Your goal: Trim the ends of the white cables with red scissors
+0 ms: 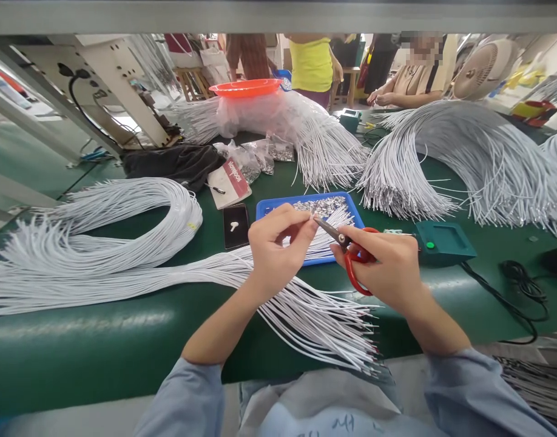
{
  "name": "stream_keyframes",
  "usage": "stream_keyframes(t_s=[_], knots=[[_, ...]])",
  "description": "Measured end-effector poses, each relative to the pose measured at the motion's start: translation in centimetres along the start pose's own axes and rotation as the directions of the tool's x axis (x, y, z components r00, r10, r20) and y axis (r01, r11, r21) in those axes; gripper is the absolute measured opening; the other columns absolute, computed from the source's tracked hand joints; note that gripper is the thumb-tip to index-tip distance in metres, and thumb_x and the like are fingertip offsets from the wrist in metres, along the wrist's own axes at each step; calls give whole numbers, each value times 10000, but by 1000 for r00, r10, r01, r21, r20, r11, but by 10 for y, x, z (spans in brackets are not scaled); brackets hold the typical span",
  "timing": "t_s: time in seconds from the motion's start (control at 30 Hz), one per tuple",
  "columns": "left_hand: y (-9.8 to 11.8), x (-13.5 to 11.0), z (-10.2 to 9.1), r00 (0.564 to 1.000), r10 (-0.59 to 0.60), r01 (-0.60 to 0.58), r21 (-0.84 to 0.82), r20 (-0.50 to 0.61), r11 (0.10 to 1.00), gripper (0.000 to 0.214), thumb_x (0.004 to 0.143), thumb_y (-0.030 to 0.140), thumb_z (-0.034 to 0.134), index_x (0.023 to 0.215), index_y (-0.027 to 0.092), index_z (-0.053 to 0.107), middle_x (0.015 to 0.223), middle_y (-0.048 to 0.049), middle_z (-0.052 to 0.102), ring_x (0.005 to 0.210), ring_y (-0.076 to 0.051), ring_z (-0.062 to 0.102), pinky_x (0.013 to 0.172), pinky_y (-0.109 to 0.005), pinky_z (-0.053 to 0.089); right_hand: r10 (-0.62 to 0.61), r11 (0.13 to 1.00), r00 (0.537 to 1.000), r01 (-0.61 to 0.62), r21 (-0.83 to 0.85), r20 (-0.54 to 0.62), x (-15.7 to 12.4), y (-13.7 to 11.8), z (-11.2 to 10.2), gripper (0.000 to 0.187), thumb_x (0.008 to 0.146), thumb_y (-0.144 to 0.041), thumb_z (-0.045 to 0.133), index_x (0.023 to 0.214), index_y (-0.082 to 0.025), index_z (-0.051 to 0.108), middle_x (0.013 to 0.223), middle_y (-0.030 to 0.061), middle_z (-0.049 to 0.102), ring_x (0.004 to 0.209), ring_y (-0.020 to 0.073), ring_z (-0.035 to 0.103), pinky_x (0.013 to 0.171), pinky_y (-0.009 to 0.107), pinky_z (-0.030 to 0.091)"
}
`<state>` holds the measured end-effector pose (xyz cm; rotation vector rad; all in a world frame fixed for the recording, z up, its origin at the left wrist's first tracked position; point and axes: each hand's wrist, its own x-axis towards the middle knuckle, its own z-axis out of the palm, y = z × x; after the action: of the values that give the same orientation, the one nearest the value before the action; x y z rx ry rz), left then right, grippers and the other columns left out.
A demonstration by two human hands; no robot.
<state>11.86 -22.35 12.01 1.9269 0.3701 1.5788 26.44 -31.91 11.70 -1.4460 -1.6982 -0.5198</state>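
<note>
My left hand (278,246) is closed in a pinch over the blue tray, with a tiny pale tip, seemingly the end of a white wire, at its fingertips. My right hand (388,264) grips red-handled scissors (361,288); their dark blades reach the left fingertips, touching or nearly so. Beneath the hands, the blue tray (358,213) holds small shiny metal parts (324,205) and the ends of some white wires. A long bundle of white wires (169,278) runs under my left hand and fans out (324,328) towards my lap.
Left lies a looped wire bundle (169,224). A phone (236,227) with a white earbud on it, a notebook (230,182) and bags of metal parts (260,155) lie beyond. A green device (446,241) stands right. Big wire bundles (479,145) fill the back, where a co-worker (410,82) sits.
</note>
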Motion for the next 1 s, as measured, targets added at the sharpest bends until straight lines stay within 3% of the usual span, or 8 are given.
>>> stream_keyframes(t_s=[0.43, 1.0], knots=[[2, -1, 1, 999, -43, 44, 34, -26, 998, 105, 828, 126, 675, 731, 166, 684, 611, 24, 551, 534, -52, 448, 456, -170, 369, 35, 999, 999, -35, -33, 26, -3, -1, 0, 118, 816, -226, 663, 858, -157, 749, 512, -32, 622, 417, 65, 481, 453, 183, 356], [1, -1, 1, 997, 77, -74, 147, -17, 986, 130, 801, 57, 687, 727, 163, 672, 599, 33, 544, 530, -47, 450, 458, -176, 359, 11, 996, 997, -5, -91, 73, -7, -2, -3, 134, 829, -188, 625, 863, -141, 746, 486, -44, 549, 418, 68, 410, 442, 219, 299]])
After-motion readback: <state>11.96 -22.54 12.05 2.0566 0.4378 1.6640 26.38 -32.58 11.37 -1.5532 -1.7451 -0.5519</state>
